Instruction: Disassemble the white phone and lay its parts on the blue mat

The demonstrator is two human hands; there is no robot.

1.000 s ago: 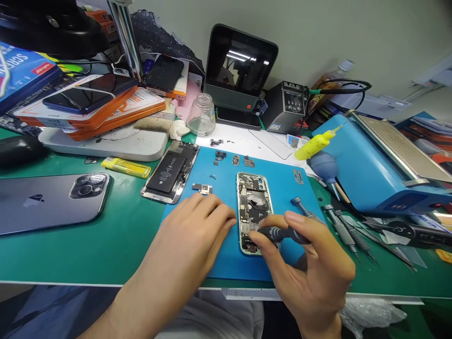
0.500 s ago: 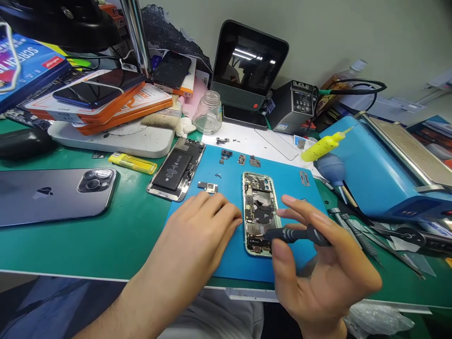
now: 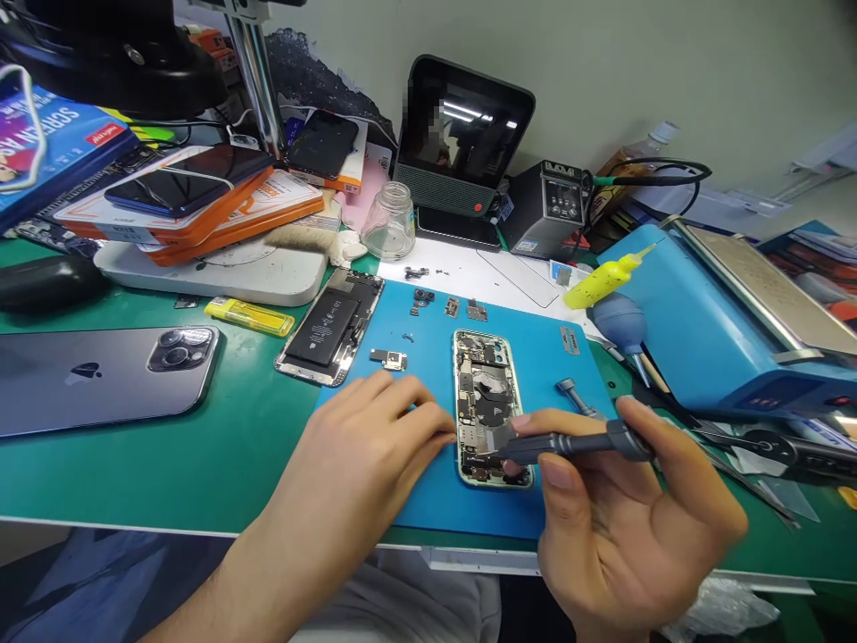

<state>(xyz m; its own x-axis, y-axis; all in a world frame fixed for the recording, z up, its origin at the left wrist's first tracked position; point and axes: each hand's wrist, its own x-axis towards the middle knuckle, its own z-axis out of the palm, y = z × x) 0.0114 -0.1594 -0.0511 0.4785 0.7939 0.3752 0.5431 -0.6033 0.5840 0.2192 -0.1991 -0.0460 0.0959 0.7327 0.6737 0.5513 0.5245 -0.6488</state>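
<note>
An opened phone housing (image 3: 488, 393) lies on the blue mat (image 3: 415, 464), its boards and cables bare. My left hand (image 3: 375, 438) has its fingers curled together, the fingertips against the housing's left edge. In my right hand (image 3: 643, 500) is a dark screwdriver (image 3: 569, 445), gripped between thumb and fingers. Its tip points left over the lower part of the housing; whether it touches cannot be told. Up and left of the housing lies a small metal-plated part (image 3: 389, 359). A camera module (image 3: 421, 299) and metal plates (image 3: 477, 310) sit along the mat's far edge.
Left of the mat are a phone screen assembly (image 3: 333, 326), a grey phone (image 3: 100, 375) and a yellow lighter-like case (image 3: 249, 316). A blue machine (image 3: 723, 330), an air blower (image 3: 621, 323) and a tool (image 3: 574, 396) are at right. A glass jar (image 3: 391, 223) stands behind.
My right hand has moved right and slightly down with the screwdriver, and its raised fingers have curled in. My left hand stays at the housing's edge. The view has shifted slightly.
</note>
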